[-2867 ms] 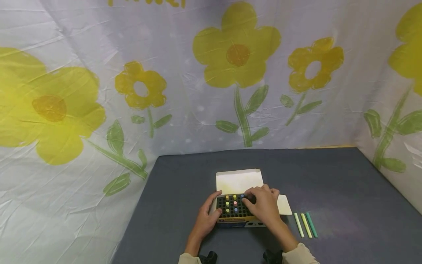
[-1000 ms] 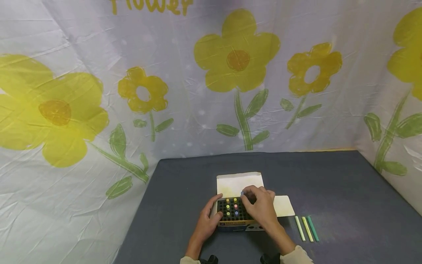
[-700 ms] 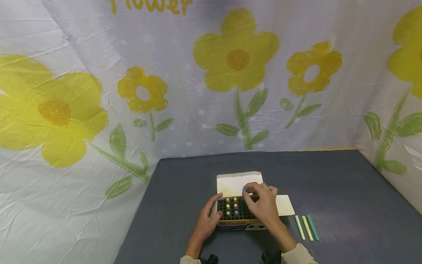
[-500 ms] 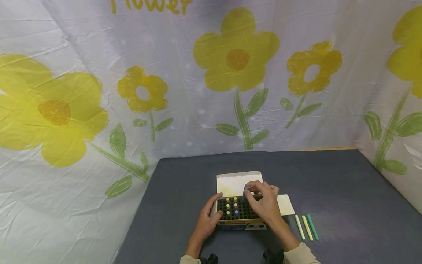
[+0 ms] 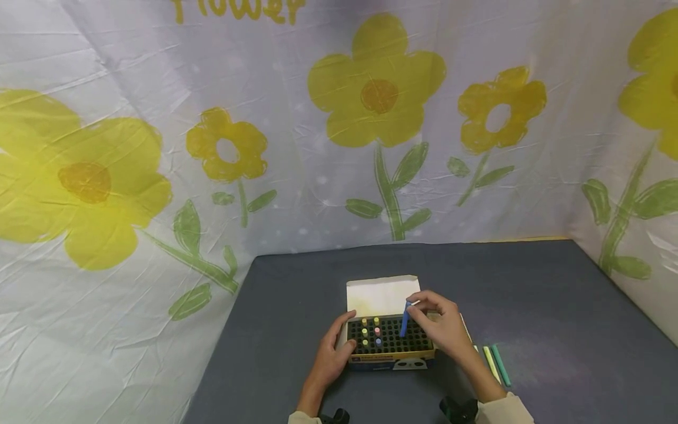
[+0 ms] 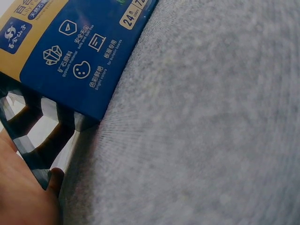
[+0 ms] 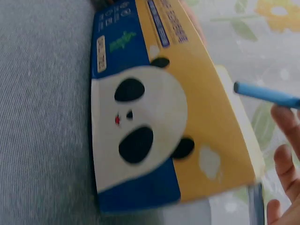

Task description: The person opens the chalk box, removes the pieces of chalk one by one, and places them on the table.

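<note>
A: Which way from R hand (image 5: 444,321) to blue chalk (image 5: 405,321)?
B: To frame left, in contact. Pinched nr top btwn thumb + fingertips.
A: Long axis?
B: Nr upright; leaning a bit right at top, sloping down-left over holes (image 5: 389,347) of box (image 5: 392,357), bottom centre of frame.
A: In a hole?
B: Prob. not; seen free at its low end in R wrist view, just beside box edge.
A: Nearer hand?
B: R, holding it. L hand (image 5: 332,350) well apart, gripping box at its left end w/ thumb at front.
A: Crux for next move?
B: Axis vs. holes, at a guess: tilted, so not lined up.
A: Counts?
B: 2 hands, 1 box, 1 blue chalk held. In box, 6 chalk tops (image 5: 377,331): 4 yellowish/greenish, 1 pink, 1 bluish. On table (image 5: 529,294), lower right: 1 green chalk (image 5: 500,365), 1 yellow chalk (image 5: 491,362), 1 pale chalk (image 5: 475,348), mostly hidden by R forearm.
</note>
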`<state>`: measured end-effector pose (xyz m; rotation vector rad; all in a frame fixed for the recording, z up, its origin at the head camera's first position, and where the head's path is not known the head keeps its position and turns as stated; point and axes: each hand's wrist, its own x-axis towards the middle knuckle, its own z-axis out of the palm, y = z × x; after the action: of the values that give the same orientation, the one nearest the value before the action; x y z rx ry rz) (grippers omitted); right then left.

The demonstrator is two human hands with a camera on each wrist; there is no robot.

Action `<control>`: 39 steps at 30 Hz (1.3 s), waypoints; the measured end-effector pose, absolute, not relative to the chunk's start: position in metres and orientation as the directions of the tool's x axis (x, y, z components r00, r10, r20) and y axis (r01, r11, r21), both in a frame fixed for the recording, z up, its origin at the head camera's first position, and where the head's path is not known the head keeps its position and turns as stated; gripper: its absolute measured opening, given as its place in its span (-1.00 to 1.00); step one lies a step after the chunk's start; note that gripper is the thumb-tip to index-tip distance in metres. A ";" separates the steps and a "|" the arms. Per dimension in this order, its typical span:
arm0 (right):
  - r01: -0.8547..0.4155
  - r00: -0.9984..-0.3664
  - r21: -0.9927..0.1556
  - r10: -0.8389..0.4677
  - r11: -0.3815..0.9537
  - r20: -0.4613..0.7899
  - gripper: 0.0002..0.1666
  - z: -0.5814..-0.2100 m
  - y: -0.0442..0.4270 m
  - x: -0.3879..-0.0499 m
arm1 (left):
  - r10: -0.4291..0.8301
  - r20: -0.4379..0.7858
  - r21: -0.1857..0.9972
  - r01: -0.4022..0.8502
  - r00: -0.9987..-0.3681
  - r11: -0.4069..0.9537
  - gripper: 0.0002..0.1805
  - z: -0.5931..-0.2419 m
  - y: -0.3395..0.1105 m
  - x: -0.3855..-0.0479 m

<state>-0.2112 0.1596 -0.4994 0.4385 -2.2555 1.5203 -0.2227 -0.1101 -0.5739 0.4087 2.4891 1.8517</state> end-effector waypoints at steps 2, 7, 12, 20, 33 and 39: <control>-0.445 -0.888 -0.828 -0.047 0.343 0.458 -0.81 -0.500 0.166 -0.209 | 0.217 0.142 0.945 0.197 -0.966 0.262 -0.30 -0.573 -0.110 -0.222; -0.406 -0.910 -0.858 -0.047 0.315 0.413 -0.80 -0.505 0.184 -0.206 | 0.215 0.141 0.944 0.197 -0.966 0.265 -0.30 -0.573 -0.110 -0.222; -0.398 -0.914 -0.870 -0.040 0.291 0.404 -0.80 -0.508 0.201 -0.204 | 0.221 0.144 0.946 0.200 -0.964 0.256 -0.30 -0.575 -0.111 -0.223; -0.363 -0.919 -0.833 -0.014 0.416 0.394 -0.81 -0.505 0.234 -0.192 | 0.225 0.149 0.947 0.204 -0.963 0.248 -0.31 -0.574 -0.111 -0.222; -0.134 -0.976 -0.866 0.089 0.481 0.200 -0.63 -0.519 0.289 -0.175 | 0.232 0.168 0.936 0.229 -0.958 0.269 -0.30 -0.574 -0.113 -0.223; -0.063 -0.988 -0.834 0.081 0.547 0.128 -0.62 -0.530 0.314 -0.168 | 0.237 0.163 0.937 0.225 -0.958 0.268 -0.30 -0.575 -0.112 -0.223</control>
<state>-0.1675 0.3136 -0.5304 -0.0152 -2.6274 1.4260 -0.2227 -0.1120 -0.5752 0.4551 2.4928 1.8396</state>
